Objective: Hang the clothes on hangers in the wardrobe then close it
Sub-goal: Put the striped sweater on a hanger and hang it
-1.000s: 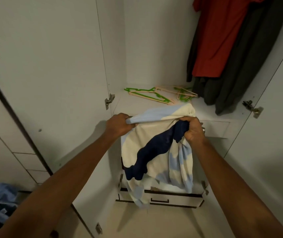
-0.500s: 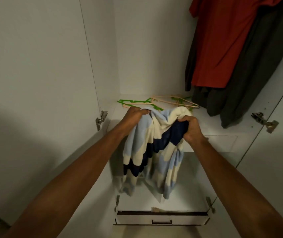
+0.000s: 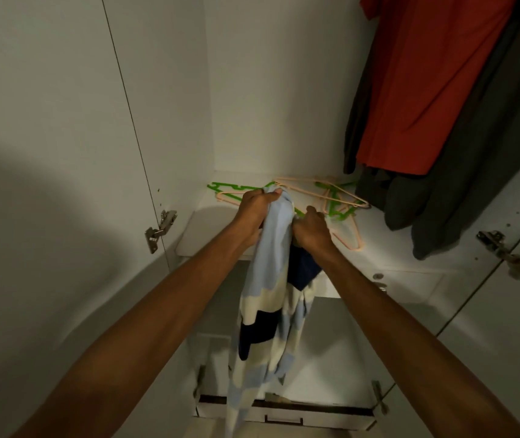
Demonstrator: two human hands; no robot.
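Head view, looking down into the open white wardrobe (image 3: pixel 268 90). Left hand (image 3: pixel 257 205) clenched on the upper edge of a soft knit garment banded in pale blue, cream and navy (image 3: pixel 271 298); right hand (image 3: pixel 310 230) close beside it, fingers curled into the same bunched fabric. Garment gathered into a narrow hank between the two hands, hanging slack and twisted below them, its lower end blurred in front of the white drawer unit (image 3: pixel 284 415). Held up over the white inner shelf (image 3: pixel 208 229), likely so the neckline can be found and brought to a hanger. Just beyond the hands, a loose heap of thin plastic hangers, green and peach (image 3: pixel 331 197), lying flat and tangled on that shelf, none threaded into the garment yet. To the right, a red shirt (image 3: pixel 426 90) and a dark grey garment (image 3: pixel 473 191) already hang; the rail itself is out of frame. Both doors stand open, metal hinges (image 3: pixel 160 229) exposed. Judged early in this piece: hanger not yet picked.
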